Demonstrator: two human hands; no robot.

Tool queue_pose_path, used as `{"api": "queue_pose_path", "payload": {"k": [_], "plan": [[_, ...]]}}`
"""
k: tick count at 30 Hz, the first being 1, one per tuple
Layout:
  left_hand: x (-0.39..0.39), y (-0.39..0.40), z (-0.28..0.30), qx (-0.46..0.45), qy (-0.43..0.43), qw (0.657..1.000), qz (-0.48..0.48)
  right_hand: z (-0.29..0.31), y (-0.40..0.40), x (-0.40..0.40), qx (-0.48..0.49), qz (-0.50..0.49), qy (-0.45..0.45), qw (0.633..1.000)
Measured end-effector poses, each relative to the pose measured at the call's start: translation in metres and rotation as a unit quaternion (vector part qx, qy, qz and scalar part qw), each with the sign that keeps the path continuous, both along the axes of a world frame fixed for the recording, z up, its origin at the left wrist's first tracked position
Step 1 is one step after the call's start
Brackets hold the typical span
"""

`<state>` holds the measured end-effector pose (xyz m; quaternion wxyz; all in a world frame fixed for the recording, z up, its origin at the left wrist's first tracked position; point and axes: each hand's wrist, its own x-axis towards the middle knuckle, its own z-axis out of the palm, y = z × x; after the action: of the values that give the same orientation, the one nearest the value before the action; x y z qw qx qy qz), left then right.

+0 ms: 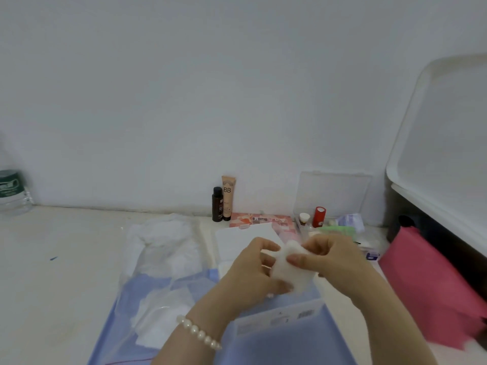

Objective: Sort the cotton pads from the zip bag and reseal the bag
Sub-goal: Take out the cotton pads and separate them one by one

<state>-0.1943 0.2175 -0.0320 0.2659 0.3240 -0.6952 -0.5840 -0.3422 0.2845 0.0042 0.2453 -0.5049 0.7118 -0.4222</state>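
Both my hands hold a small stack of white cotton pads [291,270] above the table. My left hand [253,272], with a pearl bracelet on its wrist, grips the stack from the left and below. My right hand [326,259] pinches its top right edge with thumb and fingers. A clear zip bag [147,293] with a blue tint and a red zip line lies flat at the left, with white cotton pads [160,314] inside it. Under my hands sits another blue plastic pouch [284,335].
A dark bottle [217,204] and a BB cream tube [228,197] stand by the wall. A clear box [332,198] with small cosmetics, a red tube [319,216], a pink sheet [432,288], a white tray [445,143] at the right, a water bottle [13,192] far left.
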Motion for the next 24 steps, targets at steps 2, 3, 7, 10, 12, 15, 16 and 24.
{"api": "queue_pose_path", "payload": {"k": [2, 3, 7, 10, 12, 15, 16, 24], "plan": [[0.001, -0.007, -0.003, -0.069, 0.006, 0.994, 0.083, -0.006, -0.003, -0.011, -0.024, -0.072, -0.001, 0.997], [0.004, -0.010, -0.006, -0.132, -0.012, 0.983, 0.127, -0.011, -0.008, -0.014, -0.028, -0.109, 0.014, 0.994], [0.012, -0.013, -0.025, -0.323, -0.161, 0.922, 0.144, -0.032, -0.028, -0.008, 0.020, -0.143, 0.094, 0.985], [0.011, -0.007, -0.041, -0.402, -0.278, 0.867, 0.095, -0.043, -0.039, 0.005, 0.098, -0.135, 0.180, 0.969], [0.011, -0.003, -0.047, -0.423, -0.333, 0.838, 0.088, -0.048, -0.046, 0.011, 0.118, -0.143, 0.234, 0.954], [0.009, 0.005, -0.047, -0.435, -0.378, 0.812, 0.091, -0.056, -0.055, 0.018, 0.138, -0.151, 0.265, 0.943], [0.009, 0.005, -0.046, -0.438, -0.387, 0.807, 0.090, -0.060, -0.057, 0.020, 0.147, -0.152, 0.256, 0.943], [0.007, 0.003, -0.050, -0.407, -0.409, 0.811, 0.091, -0.068, -0.066, 0.022, 0.199, -0.120, 0.159, 0.959]]}}
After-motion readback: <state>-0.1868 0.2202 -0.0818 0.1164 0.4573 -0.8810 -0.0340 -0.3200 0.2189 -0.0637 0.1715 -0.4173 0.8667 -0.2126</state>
